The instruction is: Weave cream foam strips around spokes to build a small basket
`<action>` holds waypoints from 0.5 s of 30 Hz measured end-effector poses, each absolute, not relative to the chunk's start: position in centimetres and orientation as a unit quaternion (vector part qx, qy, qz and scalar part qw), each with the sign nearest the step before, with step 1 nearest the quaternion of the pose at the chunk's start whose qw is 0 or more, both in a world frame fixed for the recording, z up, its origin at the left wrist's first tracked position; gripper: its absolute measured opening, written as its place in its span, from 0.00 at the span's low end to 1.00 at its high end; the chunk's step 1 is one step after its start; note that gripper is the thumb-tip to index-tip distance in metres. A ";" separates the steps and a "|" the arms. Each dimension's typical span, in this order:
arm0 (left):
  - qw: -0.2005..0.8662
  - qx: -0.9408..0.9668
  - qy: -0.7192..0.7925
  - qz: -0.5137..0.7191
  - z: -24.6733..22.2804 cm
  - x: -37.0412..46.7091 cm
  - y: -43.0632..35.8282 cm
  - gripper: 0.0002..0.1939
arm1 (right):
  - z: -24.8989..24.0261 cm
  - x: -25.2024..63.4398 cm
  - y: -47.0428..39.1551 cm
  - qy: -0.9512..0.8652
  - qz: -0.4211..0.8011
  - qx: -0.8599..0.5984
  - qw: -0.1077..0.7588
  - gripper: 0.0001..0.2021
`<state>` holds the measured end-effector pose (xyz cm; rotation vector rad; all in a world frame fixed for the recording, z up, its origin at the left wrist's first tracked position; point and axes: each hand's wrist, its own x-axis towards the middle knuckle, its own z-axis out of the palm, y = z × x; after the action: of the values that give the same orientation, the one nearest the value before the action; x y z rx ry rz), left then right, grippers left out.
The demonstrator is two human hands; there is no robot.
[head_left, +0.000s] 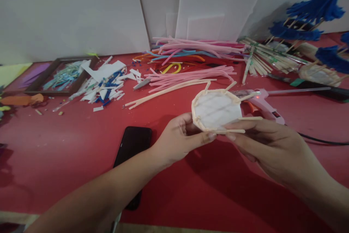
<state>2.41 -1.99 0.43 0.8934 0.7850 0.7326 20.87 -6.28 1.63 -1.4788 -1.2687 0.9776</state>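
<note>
A round white disc (216, 109) with a pale beige rim and several short sticks jutting from its edge is held above the red table. My left hand (181, 136) grips its lower left edge, the thumb lying along the rim. At the lower right edge, my right hand (261, 140) pinches the disc near two sticks that point right. Behind the right hand lies a pink glue gun (265, 105) with a small lit red light. Pale beige strips (169, 91) lie on the table beyond the disc.
A black phone (133, 145) lies partly beneath my left forearm. Pink pipe cleaners (191, 76), bundled sticks (261, 62) and paper scraps (106, 80) line the back of the red table (68, 156). Blue-topped stick models (316, 7) stand at right; a brown frame (73, 87) lies left.
</note>
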 end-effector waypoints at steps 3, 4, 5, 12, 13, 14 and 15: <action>0.772 0.405 0.375 0.315 0.7 2.5 -2.0 0.22 | 1.5 20.9 -6.4 -0.539 0.380 -0.593 0.462 0.09; 0.773 0.406 0.374 0.312 0.8 2.5 -2.0 0.22 | 1.3 20.9 -6.4 -0.549 0.374 -0.589 0.461 0.09; 0.772 0.409 0.373 0.313 0.8 2.5 -2.0 0.22 | 1.1 21.0 -6.6 -0.558 0.367 -0.584 0.462 0.08; 0.763 0.424 0.367 0.322 0.5 2.5 -1.9 0.19 | 0.1 21.0 -7.6 -0.592 0.316 -0.571 0.473 0.08; 0.764 0.423 0.366 0.322 0.5 2.5 -1.9 0.18 | 0.2 20.9 -7.5 -0.592 0.309 -0.572 0.476 0.07; 0.764 0.422 0.366 0.322 0.5 2.5 -1.9 0.18 | 0.4 20.8 -7.5 -0.591 0.303 -0.575 0.478 0.07; 0.764 0.421 0.367 0.324 0.5 2.6 -1.9 0.18 | 0.6 20.7 -7.4 -0.591 0.300 -0.579 0.476 0.06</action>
<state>2.58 -1.94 0.49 0.9161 0.7977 0.7043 20.71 -7.36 0.63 -1.4147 -1.4436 0.7328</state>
